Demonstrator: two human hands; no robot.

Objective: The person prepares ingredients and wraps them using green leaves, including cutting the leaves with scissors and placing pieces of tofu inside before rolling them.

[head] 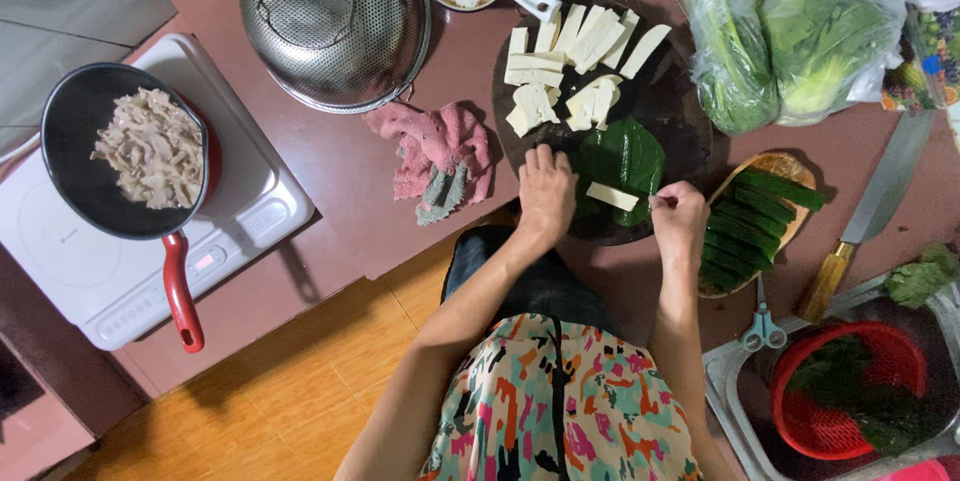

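Nearest the bottom of the frame, the person's two forearms run up from a patterned garment toward the middle of the picture, elbows tucked in and wrists bent down over the bench [340, 201].

The left hand [546, 191] lies flat, palm down, fingers spread and pressing the near left edge of a green leaf [625, 156]. Its grip is apart, holding nothing, only pinning. The right hand [680, 216] sits just right of it at the leaf's lower right edge, thumb and forefinger pinched together on what looks like the leaf's rim or a thin sliver; I cannot tell which.

The leaf is spread on the near part of a dark round board [680, 116], just below centre right. It looks thin, limp and easy to tear, so it would best be taken by its edges with light fingers. On it lies a pale strip [612, 197], likely tofu: soft, damp, liable to break if squeezed, best lifted along its long sides.

Further up the board are more pale strips [565, 61]. To the right, a wooden dish holds folded green parcels [760, 221].

At far left sits a pan of shredded food [150, 146] on a white cooktop [250, 201].
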